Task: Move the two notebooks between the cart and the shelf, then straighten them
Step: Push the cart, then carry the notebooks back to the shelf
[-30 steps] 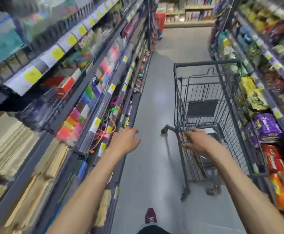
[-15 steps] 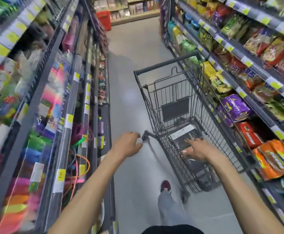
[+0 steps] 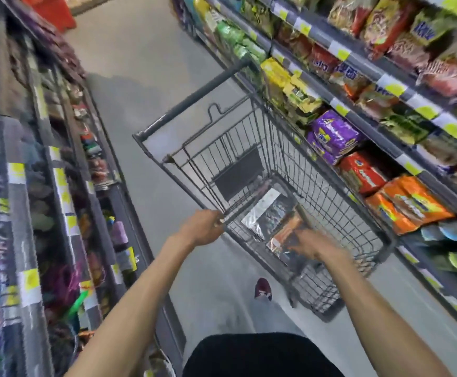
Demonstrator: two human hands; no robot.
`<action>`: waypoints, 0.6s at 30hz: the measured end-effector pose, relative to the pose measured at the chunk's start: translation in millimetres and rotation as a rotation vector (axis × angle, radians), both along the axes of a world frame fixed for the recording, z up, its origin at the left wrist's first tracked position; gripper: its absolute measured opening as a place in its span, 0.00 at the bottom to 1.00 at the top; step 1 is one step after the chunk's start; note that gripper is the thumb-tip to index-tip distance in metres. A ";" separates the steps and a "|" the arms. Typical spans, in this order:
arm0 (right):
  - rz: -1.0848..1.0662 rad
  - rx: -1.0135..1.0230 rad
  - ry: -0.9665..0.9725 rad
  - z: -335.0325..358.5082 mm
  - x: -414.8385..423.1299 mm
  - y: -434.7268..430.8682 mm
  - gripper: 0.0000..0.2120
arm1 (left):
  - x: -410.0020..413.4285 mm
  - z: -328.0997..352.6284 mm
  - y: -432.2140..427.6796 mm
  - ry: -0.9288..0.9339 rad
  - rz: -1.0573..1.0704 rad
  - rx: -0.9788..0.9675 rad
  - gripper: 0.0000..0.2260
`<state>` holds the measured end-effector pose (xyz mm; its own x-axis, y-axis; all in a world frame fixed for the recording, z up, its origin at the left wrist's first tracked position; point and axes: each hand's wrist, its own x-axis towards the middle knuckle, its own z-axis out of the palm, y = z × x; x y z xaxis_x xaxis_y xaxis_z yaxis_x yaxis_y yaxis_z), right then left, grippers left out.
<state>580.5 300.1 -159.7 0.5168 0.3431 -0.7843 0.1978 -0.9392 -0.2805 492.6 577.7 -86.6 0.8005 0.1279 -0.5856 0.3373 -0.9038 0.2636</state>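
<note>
A grey wire cart (image 3: 192, 103) stands in the aisle, close to the right-hand shelves. Two notebooks lie in its basket: a shrink-wrapped one with a white and dark cover (image 3: 266, 213) and, beside it, an orange one (image 3: 285, 233). My left hand (image 3: 200, 227) grips the near corner of the cart's rim. My right hand (image 3: 313, 247) reaches down into the basket with its fingers stretched onto the near end of the orange notebook. Motion blur hides finer detail of that contact.
A stationery shelf (image 3: 58, 183) with yellow price tags runs along the left. Snack bags fill the right shelf (image 3: 357, 172) just behind the cart. Grey floor (image 3: 151, 110) lies between cart and left shelf. My shoe (image 3: 262, 288) is on the floor below the cart.
My view has swung right, away from the left shelf and toward the cart. My left hand has moved from mid-air onto the cart's rim. My right hand has gone deeper into the basket, onto the notebooks.
</note>
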 end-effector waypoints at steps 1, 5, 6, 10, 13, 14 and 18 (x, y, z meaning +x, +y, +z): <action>-0.038 -0.007 0.016 0.8 -0.7 -0.8 0.19 | 10.0 -5.6 -1.6 0.010 -0.038 -0.017 0.16; -0.167 -0.028 0.002 -27.7 -2.8 -12.0 0.21 | 50.2 -37.2 -7.5 0.047 -0.150 -0.064 0.14; -0.198 -0.033 0.009 -37.1 -4.4 -15.3 0.20 | 60.1 -47.9 -8.6 0.062 -0.180 -0.068 0.14; -0.330 -0.049 0.122 -65.8 -14.0 -20.0 0.19 | 95.1 -105.1 0.4 0.190 -0.227 -0.050 0.14; -0.417 -0.075 0.175 -95.6 -20.8 -20.8 0.18 | 116.2 -142.4 5.3 0.309 -0.240 -0.065 0.14; -0.436 -0.095 0.192 -106.4 -23.1 -20.0 0.17 | 122.6 -152.8 6.8 0.338 -0.246 -0.065 0.15; -0.570 -0.107 0.186 -143.9 -22.5 -8.7 0.21 | 142.2 -201.3 18.2 0.449 -0.286 -0.074 0.14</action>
<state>557.9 291.3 -303.6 0.4474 -0.0330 -0.8937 -0.3879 -0.9076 -0.1607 634.8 595.8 -287.9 0.4657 -0.1134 -0.8776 0.1744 -0.9605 0.2167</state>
